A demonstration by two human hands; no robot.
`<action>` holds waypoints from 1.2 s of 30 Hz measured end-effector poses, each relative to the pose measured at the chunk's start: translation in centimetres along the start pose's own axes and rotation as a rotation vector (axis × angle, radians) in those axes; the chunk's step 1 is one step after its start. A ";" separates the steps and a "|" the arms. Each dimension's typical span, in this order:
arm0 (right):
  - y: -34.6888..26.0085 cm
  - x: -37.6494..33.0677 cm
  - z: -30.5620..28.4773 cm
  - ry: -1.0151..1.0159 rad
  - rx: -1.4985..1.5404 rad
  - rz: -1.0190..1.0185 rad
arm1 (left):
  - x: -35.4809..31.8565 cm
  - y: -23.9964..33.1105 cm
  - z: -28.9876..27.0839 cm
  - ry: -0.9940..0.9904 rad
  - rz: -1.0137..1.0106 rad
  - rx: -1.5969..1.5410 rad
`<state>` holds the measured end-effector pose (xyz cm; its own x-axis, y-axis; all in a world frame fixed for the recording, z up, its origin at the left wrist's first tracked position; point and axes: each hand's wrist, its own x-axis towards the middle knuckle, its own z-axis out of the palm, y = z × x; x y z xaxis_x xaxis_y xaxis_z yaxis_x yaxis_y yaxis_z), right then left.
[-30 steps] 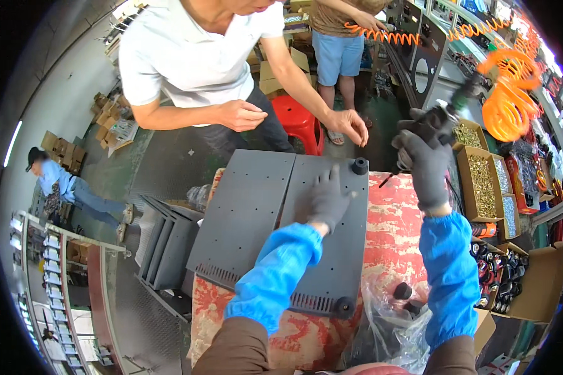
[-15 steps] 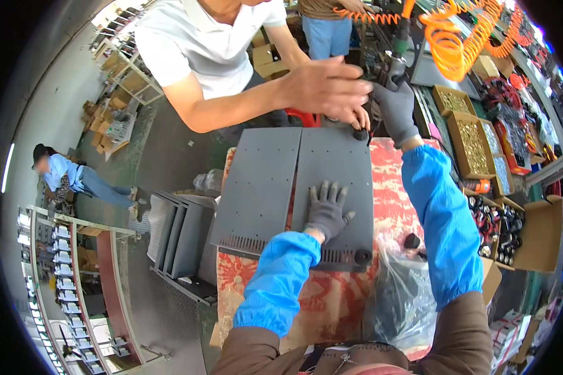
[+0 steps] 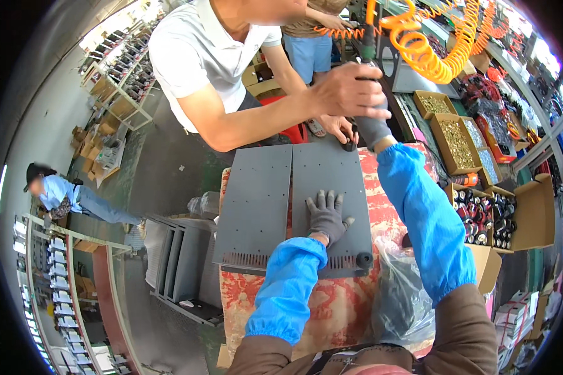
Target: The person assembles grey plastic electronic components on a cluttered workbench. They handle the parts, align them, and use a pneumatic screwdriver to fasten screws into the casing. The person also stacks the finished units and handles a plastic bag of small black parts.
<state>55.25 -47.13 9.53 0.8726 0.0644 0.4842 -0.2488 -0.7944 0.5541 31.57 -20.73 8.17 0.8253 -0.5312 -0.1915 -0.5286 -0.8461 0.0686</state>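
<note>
I am pressing my left hand [image 3: 326, 215], gloved fingers spread flat, onto the right grey panel [image 3: 331, 206], which is lying on the table [image 3: 319, 312] beside its twin on the left. My right hand [image 3: 372, 128] is reaching to the panel's far edge; a co-worker's hand [image 3: 347, 90] is covering it, so I cannot tell its grip. Both hands are crowding the hanging tool [image 3: 368, 37] there, so a pinched finger looks possible. If my left palm eases, the panel could slide on the patterned cloth.
</note>
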 end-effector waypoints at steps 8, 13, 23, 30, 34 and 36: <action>2.8 -1.7 -21.8 -0.387 1.595 -0.040 | -1.3 -2.7 0.0 -0.035 -0.077 -0.010; 9.0 -7.3 -22.2 -0.620 0.952 -0.318 | -0.5 -1.8 -2.0 -0.139 -0.067 -0.069; 9.9 -16.9 -32.7 -0.695 1.299 -0.476 | -1.3 -2.5 -1.3 -0.146 -0.078 -0.034; 14.0 -33.6 -41.7 -0.603 1.276 -0.706 | -0.9 -1.6 -2.6 -0.173 -0.035 -0.060; 17.8 -41.6 -44.8 -0.669 1.320 -0.393 | 0.1 -3.0 -0.4 -0.122 -0.015 -0.040; 20.2 -46.3 -46.8 -0.742 1.312 -0.189 | -0.1 -1.7 -1.7 -0.205 0.047 -0.075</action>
<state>-9.86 -37.88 30.00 0.9551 0.2321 -0.1839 0.0769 -0.7941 -0.6028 32.74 -19.34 9.72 0.7384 -0.5567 -0.3806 -0.5434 -0.8254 0.1531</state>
